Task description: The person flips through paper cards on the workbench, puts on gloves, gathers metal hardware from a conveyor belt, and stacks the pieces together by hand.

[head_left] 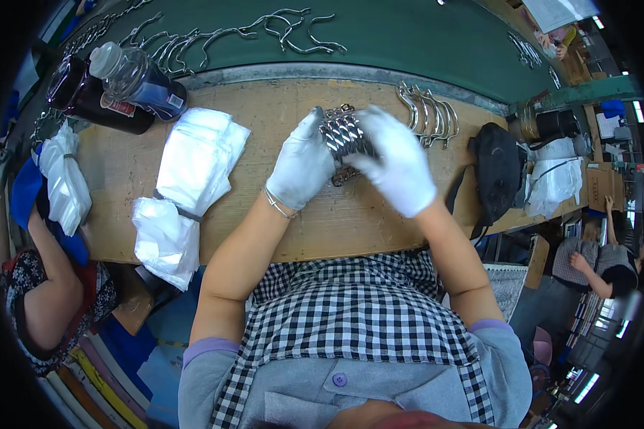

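Observation:
A tight stack of shiny curved metal hooks (345,137) is between my two white-gloved hands over the wooden table. My left hand (302,161) grips the left side of the stack, thumb side up. Around its right side curve the fingers and thumb of my right hand (399,159), a little blurred by motion. The lower part of the stack is partly covered by my gloves. Just beyond my right hand, several more curved metal hooks (429,114) lie in a row on the table.
Clear plastic bags (200,157) lie to the left, beside a clear bottle (147,82) and a dark jar (93,100). A green conveyor belt (379,43) with scattered hooks runs beyond the table. A black pouch (495,175) sits at right. Other people are at both sides.

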The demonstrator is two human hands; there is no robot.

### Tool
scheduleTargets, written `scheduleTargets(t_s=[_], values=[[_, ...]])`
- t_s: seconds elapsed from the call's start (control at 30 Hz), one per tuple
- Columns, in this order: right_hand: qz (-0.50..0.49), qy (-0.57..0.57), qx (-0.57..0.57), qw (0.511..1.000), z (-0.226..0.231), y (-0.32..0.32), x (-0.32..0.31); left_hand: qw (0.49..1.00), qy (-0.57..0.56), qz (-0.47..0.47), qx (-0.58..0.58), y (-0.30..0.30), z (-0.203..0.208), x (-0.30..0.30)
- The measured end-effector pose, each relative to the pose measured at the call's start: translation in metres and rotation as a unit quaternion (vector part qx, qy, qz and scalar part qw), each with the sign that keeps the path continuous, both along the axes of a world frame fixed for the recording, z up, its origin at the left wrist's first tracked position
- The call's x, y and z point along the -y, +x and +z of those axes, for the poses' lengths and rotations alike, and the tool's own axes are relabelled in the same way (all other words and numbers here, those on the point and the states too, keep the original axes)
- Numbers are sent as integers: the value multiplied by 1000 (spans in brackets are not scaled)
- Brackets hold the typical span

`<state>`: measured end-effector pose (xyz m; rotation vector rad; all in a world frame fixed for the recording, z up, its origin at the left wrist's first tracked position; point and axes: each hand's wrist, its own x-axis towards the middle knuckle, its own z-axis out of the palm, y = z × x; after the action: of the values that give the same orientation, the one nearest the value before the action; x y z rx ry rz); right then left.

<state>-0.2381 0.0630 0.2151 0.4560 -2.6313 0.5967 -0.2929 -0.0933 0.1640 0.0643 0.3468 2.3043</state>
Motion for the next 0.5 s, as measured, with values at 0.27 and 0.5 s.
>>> scheduleTargets(t_s=[0.27, 0.5], values=[[-28, 124, 188, 974, -10, -80, 21, 998, 33, -18, 52, 4, 0, -7], [37, 111, 145, 983, 3, -42, 32, 992, 121, -19, 20, -4, -31, 2]])
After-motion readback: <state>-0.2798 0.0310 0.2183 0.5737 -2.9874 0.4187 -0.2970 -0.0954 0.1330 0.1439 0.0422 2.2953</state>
